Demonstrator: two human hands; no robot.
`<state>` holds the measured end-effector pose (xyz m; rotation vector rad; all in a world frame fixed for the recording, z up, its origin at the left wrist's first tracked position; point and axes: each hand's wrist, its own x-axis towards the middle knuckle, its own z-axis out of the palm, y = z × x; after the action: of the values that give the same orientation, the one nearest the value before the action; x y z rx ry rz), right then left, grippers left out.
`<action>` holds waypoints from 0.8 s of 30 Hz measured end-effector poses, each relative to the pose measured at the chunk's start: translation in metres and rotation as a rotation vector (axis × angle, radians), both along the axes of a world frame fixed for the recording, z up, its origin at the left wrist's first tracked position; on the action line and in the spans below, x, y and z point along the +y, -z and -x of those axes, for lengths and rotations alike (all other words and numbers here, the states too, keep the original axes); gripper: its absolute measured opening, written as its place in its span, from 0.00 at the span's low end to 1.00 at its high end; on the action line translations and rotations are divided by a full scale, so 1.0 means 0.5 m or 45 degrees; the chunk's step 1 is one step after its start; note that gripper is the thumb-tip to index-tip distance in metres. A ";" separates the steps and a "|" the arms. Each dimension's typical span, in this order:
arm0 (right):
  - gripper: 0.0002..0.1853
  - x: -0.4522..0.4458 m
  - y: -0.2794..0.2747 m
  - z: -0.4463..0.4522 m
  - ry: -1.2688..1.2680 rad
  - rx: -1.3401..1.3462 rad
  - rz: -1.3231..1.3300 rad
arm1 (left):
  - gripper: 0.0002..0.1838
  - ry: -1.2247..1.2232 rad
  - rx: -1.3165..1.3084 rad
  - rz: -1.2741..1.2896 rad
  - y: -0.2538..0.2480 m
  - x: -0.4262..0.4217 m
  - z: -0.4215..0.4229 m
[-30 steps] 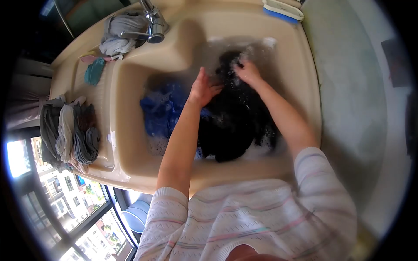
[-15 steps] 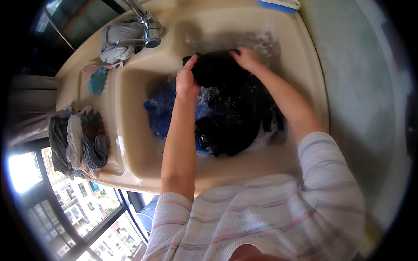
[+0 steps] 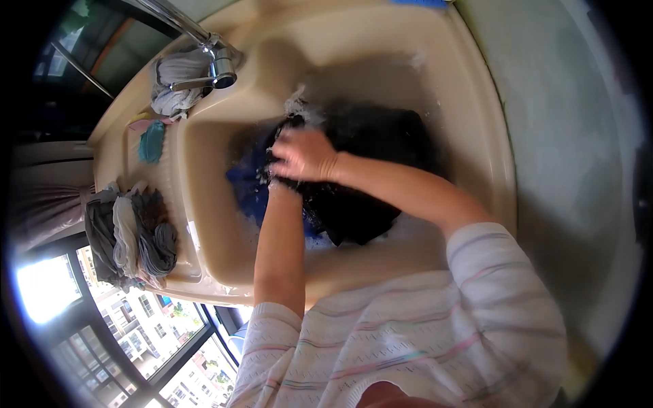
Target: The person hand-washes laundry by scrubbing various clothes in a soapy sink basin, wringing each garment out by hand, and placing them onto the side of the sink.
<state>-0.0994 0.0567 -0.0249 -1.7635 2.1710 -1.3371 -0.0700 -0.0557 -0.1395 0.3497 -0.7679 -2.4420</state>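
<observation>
A soaked black garment lies spread in the wash sink, partly under cloudy water. My right hand is over the garment's left part, its fingers curled and smeared by motion. Just beneath it is my left hand; only the wrist end shows, and its fingers are hidden by the right hand and dark cloth. A bunched bit of black cloth with white froth sticks up beyond the two hands. Blue cloth floats at the left of the black garment, partly covered by it.
The beige sink has a chrome faucet at its back left. Wet grey cloth lies by the faucet. A teal item and a pile of grey and white clothes rest on the left ledge. A blue-bristled brush is at the far edge.
My right hand has moved left, from the garment's far edge to over my left hand. The lifted black cloth has dropped into the water, and froth has splashed up. The view has shifted slightly.
</observation>
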 end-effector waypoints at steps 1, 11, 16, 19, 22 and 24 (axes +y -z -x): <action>0.15 -0.010 0.029 0.055 0.187 -0.064 -0.068 | 0.22 -0.064 0.155 0.104 0.009 -0.016 0.001; 0.17 0.228 0.011 0.416 0.201 -0.222 -1.148 | 0.19 0.652 -0.979 1.984 -0.225 -0.071 -0.113; 0.17 0.105 0.008 0.341 0.585 -0.165 -0.613 | 0.17 0.522 -1.343 1.551 -0.177 -0.052 -0.090; 0.31 0.020 0.052 0.278 0.554 -0.231 -0.851 | 0.20 0.334 -1.459 1.787 -0.112 -0.011 -0.058; 0.31 -0.005 0.104 0.265 0.400 -0.336 -1.114 | 0.19 0.417 -1.498 1.699 -0.093 0.009 -0.063; 0.27 0.013 0.095 0.278 0.439 -0.779 -0.848 | 0.18 0.536 -1.452 1.093 -0.127 0.004 -0.071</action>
<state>-0.2383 0.0630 -0.0722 -0.6628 2.2071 -0.8562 -0.0345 -0.0536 -0.0762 1.3316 -2.4099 -1.7820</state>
